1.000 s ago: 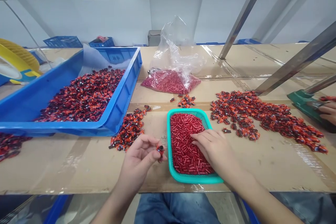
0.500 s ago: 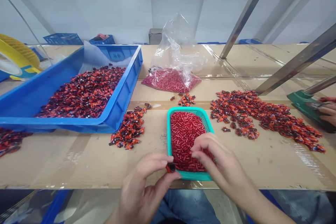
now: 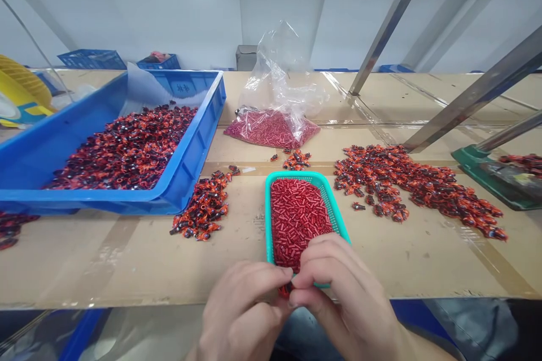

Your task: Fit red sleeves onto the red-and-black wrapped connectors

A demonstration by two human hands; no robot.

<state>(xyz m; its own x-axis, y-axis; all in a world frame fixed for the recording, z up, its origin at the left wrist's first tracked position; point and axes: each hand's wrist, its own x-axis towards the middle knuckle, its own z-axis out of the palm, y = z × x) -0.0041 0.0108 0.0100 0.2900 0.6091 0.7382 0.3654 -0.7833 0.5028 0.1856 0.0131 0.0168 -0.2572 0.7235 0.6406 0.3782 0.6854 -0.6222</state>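
Between the fingertips of my left hand (image 3: 245,307) is a small black-and-orange part (image 3: 285,289), mostly covered by fingers. My right hand (image 3: 339,287) is closed in a pinch against that part; whatever lies between its fingertips is hidden. Both hands meet over the near edge of a turquoise basket (image 3: 268,220). Small red metal tubes (image 3: 298,214) fill the basket. Left of it lies a pile of black-and-orange parts (image 3: 203,206), and a larger pile of the same kind (image 3: 406,180) spreads to the right.
A big blue tray (image 3: 203,141) of similar parts stands at the left. Behind the basket sits a clear plastic bag (image 3: 271,127) of red tubes, with a small cluster of parts (image 3: 297,159) before it. Metal posts (image 3: 383,28) and a green-based tool (image 3: 491,175) stand at the right.
My right hand has come from over the red tubes down to the part in my left hand. The fingertips now meet. The other person's hand at the far right has left view.
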